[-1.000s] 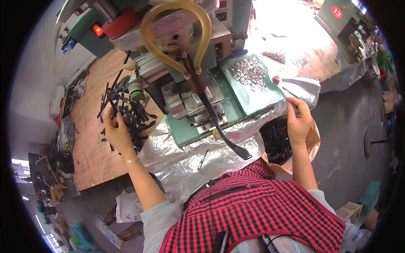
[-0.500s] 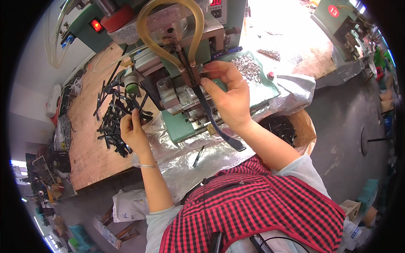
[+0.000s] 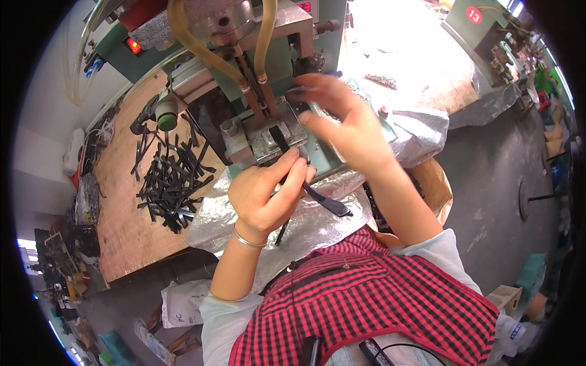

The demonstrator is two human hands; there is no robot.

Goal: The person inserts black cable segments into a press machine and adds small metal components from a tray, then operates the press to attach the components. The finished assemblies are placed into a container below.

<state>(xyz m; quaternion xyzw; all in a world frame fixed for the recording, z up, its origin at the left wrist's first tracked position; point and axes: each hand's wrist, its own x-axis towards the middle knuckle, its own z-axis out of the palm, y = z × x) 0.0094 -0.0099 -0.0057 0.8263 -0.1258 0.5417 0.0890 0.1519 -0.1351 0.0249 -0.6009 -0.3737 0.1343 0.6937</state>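
Note:
My left hand is at the front of a press machine, thumb and fingers pinched on a dark strap. The strap's far end lies on the machine's metal bed, beneath the twin upright bars, and its buckle-like end hangs toward me over the foil. Part of the strap is hidden by my fingers. To the right of the bed, my right hand is blurred, with thumb and fingers apart and no strap visible in it. A pile of black straps lies on the wooden table to the left.
Yellowish tubes loop down to the press. Silver foil covers the table edge before me. A brown bin holding dark pieces stands below right. Small metal parts lie on a green mat behind my right hand. Another machine stands far right.
My left hand has moved from the strap pile to the strap at the machine. The right hand has let go of the machine area and drawn right. The view has shifted slightly.

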